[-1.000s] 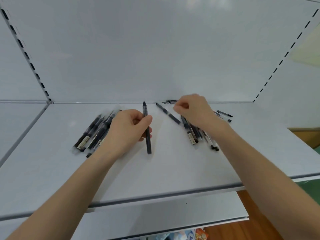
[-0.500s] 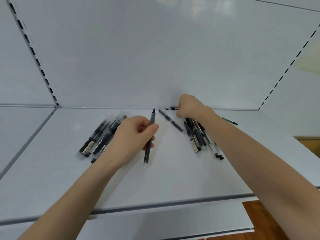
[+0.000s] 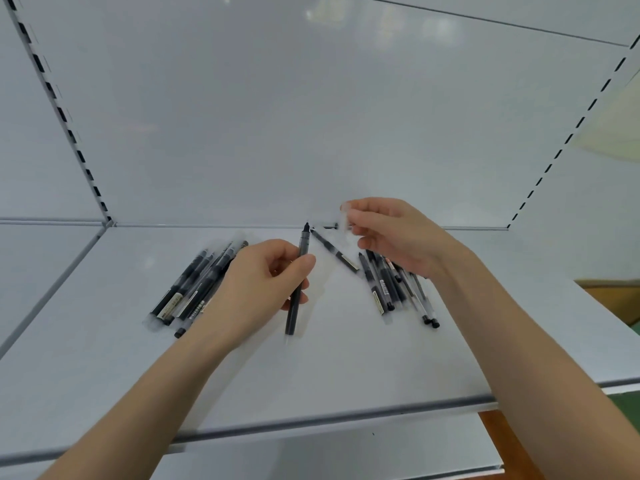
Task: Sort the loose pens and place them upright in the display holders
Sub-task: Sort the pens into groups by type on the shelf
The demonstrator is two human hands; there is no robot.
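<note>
The black pen (image 3: 293,317), seemingly light, stiff and slick, is pinched mid-barrel in the left hand's (image 3: 256,282) grip above the shelf (image 3: 311,375), a sound hold, while the right hand (image 3: 398,237) pinches a blurred clear piece (image 3: 344,216).

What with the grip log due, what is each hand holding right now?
Left hand: gripping a black pen mid-barrel.
Right hand: pinching a small, blurred clear piece, perhaps a pen cap.
</note>
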